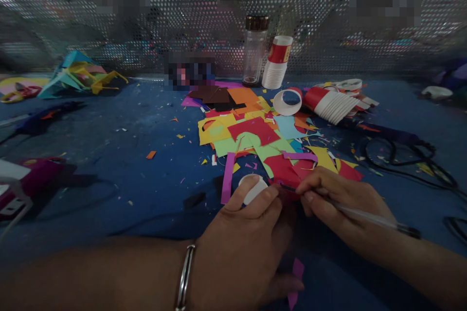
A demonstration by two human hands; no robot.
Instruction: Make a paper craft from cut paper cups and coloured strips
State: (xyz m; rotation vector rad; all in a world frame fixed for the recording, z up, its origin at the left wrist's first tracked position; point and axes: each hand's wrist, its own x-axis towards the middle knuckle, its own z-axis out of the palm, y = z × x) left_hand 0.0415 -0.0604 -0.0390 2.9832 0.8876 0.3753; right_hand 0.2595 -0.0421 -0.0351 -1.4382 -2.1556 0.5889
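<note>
My right hand (339, 206) is closed in a pinch round a pen (359, 214) with a clear barrel and a dark end. The pen's tip end lies over red paper (282, 170), close to my left fingertips. My left hand (237, 248) lies palm down with its fingers apart and the thumb stretched out to the side. Its fingers rest on and beside a white round disc (257, 188), partly covering it. A purple paper strip (228, 177) lies just beyond the left hand, and another purple piece (296, 272) is by the left thumb.
Coloured paper scraps (251, 136) cover the middle of the blue table (120, 165). Behind them stand a clear bottle (254, 53) and stacked paper cups (277, 63). More cups (328, 104) lie at right, near a corded tool (394, 133). A purple device (34, 184) sits at left.
</note>
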